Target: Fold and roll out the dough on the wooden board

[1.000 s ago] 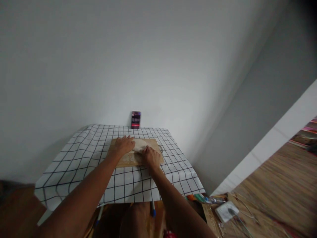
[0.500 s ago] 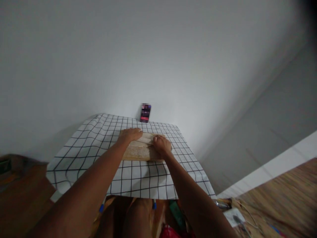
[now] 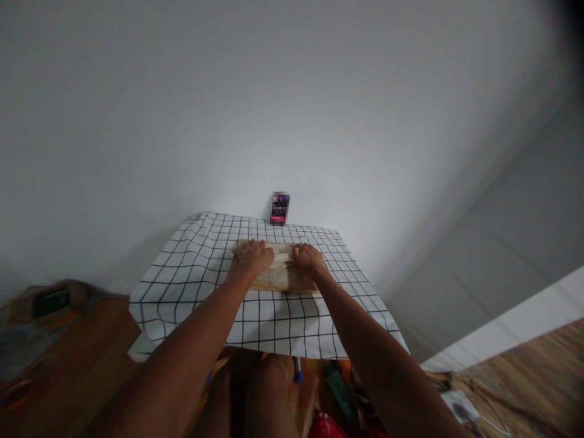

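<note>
A pale, dough-like strip [image 3: 283, 258] lies across a light wooden board [image 3: 283, 280], whose surface looks mottled. On the strip's left end rests my left hand [image 3: 252, 255], its fingers curled over and gripping it. My right hand [image 3: 309, 257] is closed on the right end, knuckles up. Only a short middle part of the strip shows between the two hands; the ends are covered by my fingers. The board sits on a white cloth with a black grid [image 3: 274, 325] spread over a small table.
Behind the table a phone-like object [image 3: 279, 209], blurred out, leans against the white wall [image 3: 292, 121]. A cardboard box [image 3: 50, 301] is on the floor at left. Below the table's front edge are a green item [image 3: 340, 389] and something red [image 3: 326, 426]. A white power strip [image 3: 458, 404] with cables lies at right.
The whole view has shifted, so the table appears further right. My left hand has moved from resting along the strip's far side to curling over it; my right hand stays closed at the right end.
</note>
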Demonstrator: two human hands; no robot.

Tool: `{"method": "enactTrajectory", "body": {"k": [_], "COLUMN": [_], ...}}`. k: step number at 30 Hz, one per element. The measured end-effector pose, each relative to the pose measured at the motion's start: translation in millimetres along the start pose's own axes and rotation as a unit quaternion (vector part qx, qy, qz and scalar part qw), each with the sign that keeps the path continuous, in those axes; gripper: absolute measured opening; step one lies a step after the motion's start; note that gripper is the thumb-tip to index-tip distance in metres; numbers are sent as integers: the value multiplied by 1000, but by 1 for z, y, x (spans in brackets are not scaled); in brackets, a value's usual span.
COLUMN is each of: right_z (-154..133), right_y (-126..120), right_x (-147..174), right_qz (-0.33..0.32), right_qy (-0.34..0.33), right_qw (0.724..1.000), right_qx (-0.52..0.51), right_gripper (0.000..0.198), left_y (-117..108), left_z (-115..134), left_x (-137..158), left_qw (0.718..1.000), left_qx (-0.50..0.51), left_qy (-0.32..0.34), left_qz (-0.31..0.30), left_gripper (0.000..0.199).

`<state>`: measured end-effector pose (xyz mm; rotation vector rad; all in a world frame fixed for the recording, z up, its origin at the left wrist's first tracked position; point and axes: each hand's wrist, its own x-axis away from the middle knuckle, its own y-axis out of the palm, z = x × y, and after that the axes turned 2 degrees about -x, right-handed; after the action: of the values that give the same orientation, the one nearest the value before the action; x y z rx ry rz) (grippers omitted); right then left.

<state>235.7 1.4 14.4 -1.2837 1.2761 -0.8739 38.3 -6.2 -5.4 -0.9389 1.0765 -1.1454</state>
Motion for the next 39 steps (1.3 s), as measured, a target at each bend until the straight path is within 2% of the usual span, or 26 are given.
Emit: {"method": "enactTrajectory", "body": {"k": [3,8,12,20,28,33,39], "right_z": [-2,-8,-11,-6,-16,-11,-6], "right_y": [-2,5,10,2,12,8,9], "right_x": [1,37,57,23,62,45,31], "right_qz": [-13,18,54,24,60,60,26], "right_qy": [9,29,29,6,33,12,9], "right_qw": [1000,999,998,1000,997,998,1000], "right_qx": [6,2,-8,-16,-21,-24,-3], "right_gripper": [45,50,47,49,44,44,44], "left_y": [2,4,3,-3,1,6,2], "left_z": [0,-9,-11,-7,-13,-15,-15], "left_x": [2,-18,-26,0,-24,-12,3], "left_qw": [999,997,996,998,994,994,990], "left_qx": [-2,-34,-32,-41,-22,-41,-59], "left_qy": [-29,71,79,41,103,99,108], "left_qz": [14,1,-19,-1,-12,18,67], "left_gripper": [55,56,55,54,59,57,46]}}
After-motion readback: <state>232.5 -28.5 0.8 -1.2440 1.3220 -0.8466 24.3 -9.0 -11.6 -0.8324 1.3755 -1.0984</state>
